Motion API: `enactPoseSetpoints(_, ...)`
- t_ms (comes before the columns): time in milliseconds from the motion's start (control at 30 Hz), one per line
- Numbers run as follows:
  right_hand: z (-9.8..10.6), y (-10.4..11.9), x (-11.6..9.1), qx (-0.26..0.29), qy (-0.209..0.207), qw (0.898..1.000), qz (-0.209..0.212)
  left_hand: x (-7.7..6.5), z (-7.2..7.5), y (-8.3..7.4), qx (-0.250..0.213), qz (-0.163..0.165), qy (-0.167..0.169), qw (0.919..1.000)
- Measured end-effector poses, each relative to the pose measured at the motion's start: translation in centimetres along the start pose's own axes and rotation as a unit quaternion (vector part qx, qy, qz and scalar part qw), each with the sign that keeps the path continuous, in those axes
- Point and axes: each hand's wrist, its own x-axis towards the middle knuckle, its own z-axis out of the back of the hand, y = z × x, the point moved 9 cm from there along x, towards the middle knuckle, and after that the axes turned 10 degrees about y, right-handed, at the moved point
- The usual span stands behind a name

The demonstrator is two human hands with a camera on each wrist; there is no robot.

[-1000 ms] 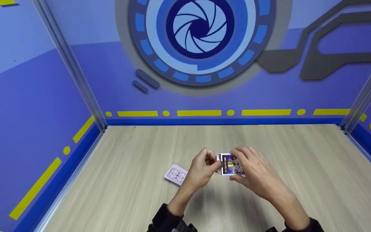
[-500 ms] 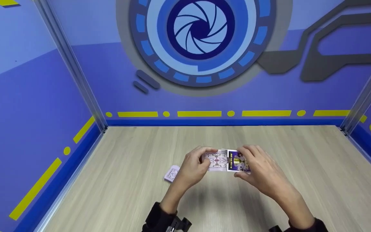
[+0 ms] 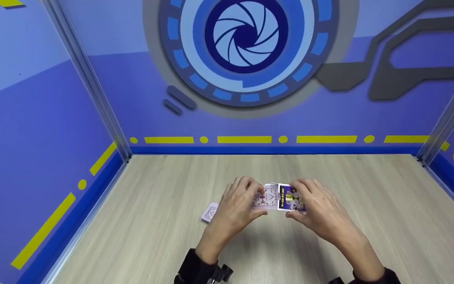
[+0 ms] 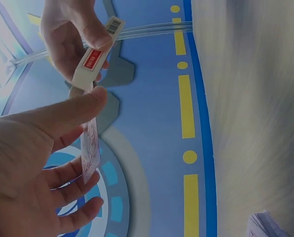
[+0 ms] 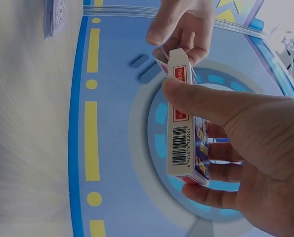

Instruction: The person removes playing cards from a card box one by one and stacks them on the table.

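My right hand grips a card box with a purple and yellow front, thumb on one narrow side and fingers on the other. In the right wrist view, a barcode and red labels show on the box's white side. From the box's open left end stick out playing cards with a pink and white patterned back. My left hand holds this protruding part, thumb at the near edge and fingers at the far edge. The left wrist view shows the cards between thumb and fingers. Both hands are raised above the table.
A small stack of patterned cards lies on the wooden table, partly hidden behind my left hand. A blue printed wall closes off the back, with panels at both sides.
My left hand first pinched at the box's end and moved left as the patterned cards came out. Since then its fingers have shifted along the cards. The right hand has moved slightly right.
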Motion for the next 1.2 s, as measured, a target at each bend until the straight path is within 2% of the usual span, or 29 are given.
enactPoseSetpoints(67, 0.0, 0.0, 0.0, -0.001, -0.001, 1.0, 0.0, 0.1, -0.1, -0.3, 0.013, -0.012, -0.006, 0.9998)
enactPoseSetpoints(267, 0.1, 0.0, 0.0, -0.003, 0.0, 1.0, 0.0, 0.2, 0.2, -0.2, 0.014, -0.032, 0.007, 0.9994)
enactPoseSetpoints(533, 0.6, -0.5, -0.2, 0.004, -0.008, 1.0, -0.004, -0.5, 1.6, 2.2, -0.003, -0.012, 0.027, 0.9996)
enactPoseSetpoints(800, 0.7, -0.7, -0.2, 0.005, -0.01, 1.0, -0.004, -1.3, 1.8, 4.9, -0.006, 0.035, 0.071, 0.9968)
enactPoseSetpoints(1000, 0.6, -0.7, -0.3, 0.01, -0.003, 1.0, -0.007, -1.7, 0.6, 7.2, -0.031, 0.096, 0.115, 0.9883)
enactPoseSetpoints(1200, 0.7, -0.6, -0.3, 0.009, -0.009, 1.0, -0.002, -2.2, -0.8, 8.9, -0.052, 0.137, 0.145, 0.9785)
